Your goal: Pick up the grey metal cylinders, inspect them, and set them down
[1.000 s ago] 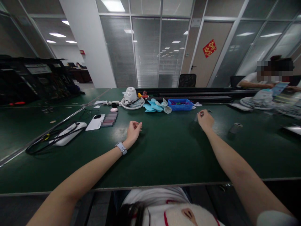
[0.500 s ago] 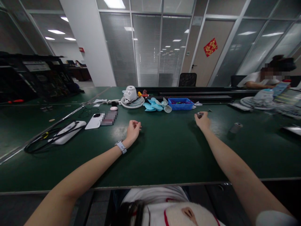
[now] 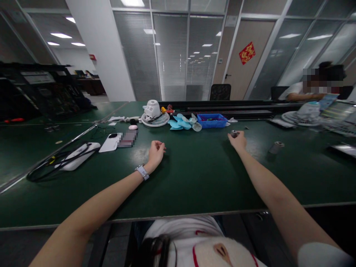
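My right hand rests at the far middle-right of the green table, its fingers closed around a small silvery metal cylinder; much of the cylinder is hidden by the hand. A similar metal cylinder stands on the table to the right of that hand. Just beyond my right hand lies a tiny dark piece, too small to name. My left hand, with a watch on its wrist, lies on the table with fingers curled inward. Nothing shows between them.
At the back are a white fan part on a round grille, light-blue fan blades and a blue tray. To the left lie a phone and a white device with black cable. A person sits at far right.
The view has shifted slightly, so everything sits a little further left and higher in the picture. Both hands keep nearly the same pose, and the right still holds its metal cylinder.
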A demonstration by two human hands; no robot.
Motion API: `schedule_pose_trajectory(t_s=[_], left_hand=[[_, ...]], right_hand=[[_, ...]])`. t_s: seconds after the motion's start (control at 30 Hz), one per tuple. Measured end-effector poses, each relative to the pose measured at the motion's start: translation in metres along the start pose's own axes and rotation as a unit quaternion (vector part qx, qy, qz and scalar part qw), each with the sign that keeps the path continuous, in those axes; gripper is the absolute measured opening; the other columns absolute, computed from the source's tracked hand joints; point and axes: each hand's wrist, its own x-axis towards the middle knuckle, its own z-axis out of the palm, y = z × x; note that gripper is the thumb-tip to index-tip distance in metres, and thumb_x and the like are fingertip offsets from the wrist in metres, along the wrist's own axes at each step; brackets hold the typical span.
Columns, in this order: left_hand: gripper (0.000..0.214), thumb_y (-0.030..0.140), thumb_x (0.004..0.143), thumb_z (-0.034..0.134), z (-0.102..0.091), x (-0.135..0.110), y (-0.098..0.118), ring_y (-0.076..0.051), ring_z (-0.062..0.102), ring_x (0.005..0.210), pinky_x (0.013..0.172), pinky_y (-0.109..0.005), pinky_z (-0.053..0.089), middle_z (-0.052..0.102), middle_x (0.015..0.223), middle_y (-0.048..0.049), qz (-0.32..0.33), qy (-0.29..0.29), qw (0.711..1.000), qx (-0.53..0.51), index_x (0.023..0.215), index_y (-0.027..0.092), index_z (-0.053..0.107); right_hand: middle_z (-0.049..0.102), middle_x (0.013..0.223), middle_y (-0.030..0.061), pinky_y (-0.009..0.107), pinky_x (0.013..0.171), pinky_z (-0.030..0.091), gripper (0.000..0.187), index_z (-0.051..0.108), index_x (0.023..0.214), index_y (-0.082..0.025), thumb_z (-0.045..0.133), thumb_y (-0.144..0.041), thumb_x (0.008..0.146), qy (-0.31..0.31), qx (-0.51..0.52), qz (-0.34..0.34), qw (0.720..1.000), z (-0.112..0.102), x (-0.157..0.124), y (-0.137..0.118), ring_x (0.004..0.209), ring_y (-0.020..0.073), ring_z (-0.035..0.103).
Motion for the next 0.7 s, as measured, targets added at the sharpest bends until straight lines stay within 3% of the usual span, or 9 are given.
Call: schedule_pose_trajectory(t_s=[0.3,0.4,0.5,0.6,0.7], left_hand=[[0.015,0.030,0.085,0.056,0.000,0.000,-0.001,-0.013,0.062,0.064,0.060,-0.025,0.048,0.062,0.076,0.0002,0.002,0.003,1.000,0.002,0.092,0.020,0.046],[0.015,0.030,0.085,0.056,0.000,0.000,-0.001,-0.013,0.062,0.063,0.060,-0.025,0.048,0.062,0.075,0.0002,0.005,0.003,1.000,0.001,0.091,0.020,0.047],[0.015,0.031,0.085,0.056,0.001,0.000,-0.001,-0.013,0.061,0.063,0.060,-0.025,0.048,0.062,0.076,0.0000,0.011,0.001,1.000,-0.003,0.091,0.020,0.047],[0.016,0.031,0.084,0.058,0.001,-0.001,-0.001,-0.013,0.061,0.065,0.061,-0.025,0.048,0.062,0.076,0.0000,0.014,0.000,1.000,-0.006,0.091,0.020,0.047],[0.016,0.032,0.084,0.058,0.001,-0.002,0.000,-0.014,0.061,0.065,0.062,-0.026,0.048,0.062,0.076,0.0001,0.017,-0.004,1.000,-0.001,0.090,0.020,0.049]], right_hand=[[0.071,0.101,0.0136,0.041,0.087,0.049,0.045,0.064,0.103,-0.015,0.073,-0.042,0.069,0.026,0.048,0.018,0.998,0.002,0.005,0.006,0.094,0.0279,0.066],[0.072,0.097,0.0130,0.043,0.086,0.050,0.046,0.067,0.102,-0.015,0.075,-0.045,0.068,0.050,0.060,0.012,0.997,-0.004,0.002,-0.005,0.093,0.0293,0.067],[0.073,0.092,0.0120,0.043,0.085,0.051,0.047,0.068,0.101,-0.016,0.077,-0.047,0.067,0.048,0.104,-0.051,0.992,-0.004,-0.013,-0.033,0.089,0.0285,0.068],[0.073,0.090,0.0116,0.039,0.078,0.054,0.050,0.068,0.098,-0.015,0.080,-0.048,0.064,-0.069,0.221,-0.145,0.962,0.004,-0.051,-0.072,0.082,0.0250,0.070],[0.074,0.093,0.0109,0.035,0.074,0.056,0.050,0.068,0.098,-0.015,0.082,-0.048,0.062,-0.240,0.326,-0.217,0.888,0.011,-0.108,-0.110,0.081,0.0218,0.070]])
